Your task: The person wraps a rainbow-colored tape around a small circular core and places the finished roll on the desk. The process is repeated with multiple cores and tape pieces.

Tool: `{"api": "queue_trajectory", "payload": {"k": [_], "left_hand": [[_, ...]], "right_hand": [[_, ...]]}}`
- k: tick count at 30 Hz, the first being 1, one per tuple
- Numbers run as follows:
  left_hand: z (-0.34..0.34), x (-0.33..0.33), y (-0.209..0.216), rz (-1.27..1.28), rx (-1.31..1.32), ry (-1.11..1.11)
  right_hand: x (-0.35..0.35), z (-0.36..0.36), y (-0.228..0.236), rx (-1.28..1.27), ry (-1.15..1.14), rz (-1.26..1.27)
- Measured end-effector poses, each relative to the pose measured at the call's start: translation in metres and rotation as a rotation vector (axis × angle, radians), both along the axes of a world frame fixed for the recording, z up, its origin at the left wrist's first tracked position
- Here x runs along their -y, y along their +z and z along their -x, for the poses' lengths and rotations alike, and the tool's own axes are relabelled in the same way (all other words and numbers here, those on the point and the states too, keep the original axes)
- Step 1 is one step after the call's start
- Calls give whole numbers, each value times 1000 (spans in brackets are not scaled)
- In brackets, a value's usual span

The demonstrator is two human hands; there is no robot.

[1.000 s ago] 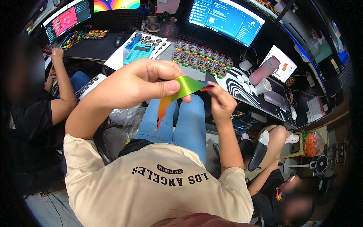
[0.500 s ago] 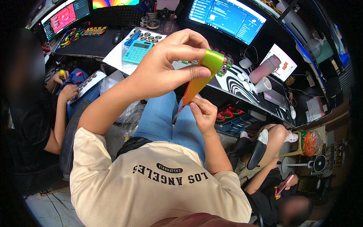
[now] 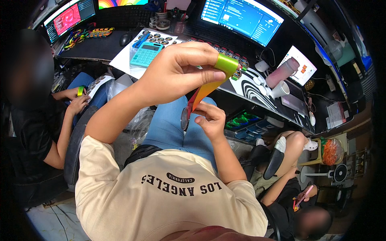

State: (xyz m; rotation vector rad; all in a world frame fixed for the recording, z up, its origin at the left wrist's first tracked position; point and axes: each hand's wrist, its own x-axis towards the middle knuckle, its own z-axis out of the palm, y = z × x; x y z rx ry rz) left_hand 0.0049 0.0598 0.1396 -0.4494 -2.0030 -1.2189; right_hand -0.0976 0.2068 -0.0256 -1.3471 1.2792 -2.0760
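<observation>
My left hand (image 3: 189, 68), raised above my lap, is closed on the upper loop of a shiny ribbon (image 3: 219, 76) that runs from green through orange to red. The loop passes over my fingertips and under the thumb. From the ribbon's red lower end hangs a round dark medal (image 3: 185, 118), seen at a slant over my thighs. My right hand (image 3: 212, 119) is at the ribbon's lower part, just right of the medal. Its curled fingers are against the ribbon, partly behind it, and the thumb lies a little apart.
On the desk are a teal calculator (image 3: 146, 54), a sheet of round stickers (image 3: 160, 39), a row of medals (image 3: 231, 55), a pink tumbler (image 3: 282, 72) and a white cup (image 3: 280, 90). Co-workers sit at left, one holding a yellow-green ribbon (image 3: 81, 90), and at lower right, holding a phone (image 3: 304, 194).
The medal at the ribbon's end has come into sight. My right thumb has moved off the ribbon, and my left hand has lowered slightly. The left co-worker's hands have shifted.
</observation>
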Motion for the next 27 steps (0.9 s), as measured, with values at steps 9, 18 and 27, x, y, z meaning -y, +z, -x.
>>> {"api": "queue_trajectory", "payload": {"k": [9,18,27], "left_hand": [[2,-3,-1,54,-46,61],[9,5,-3,210,-201,300],[11,26,-7,109,54,268]], "right_hand": [[0,-3,5,-229,-134,-94],[-2,-6,9,-325,-297,-137],[-5,-20,0,105,-366,-155]]}}
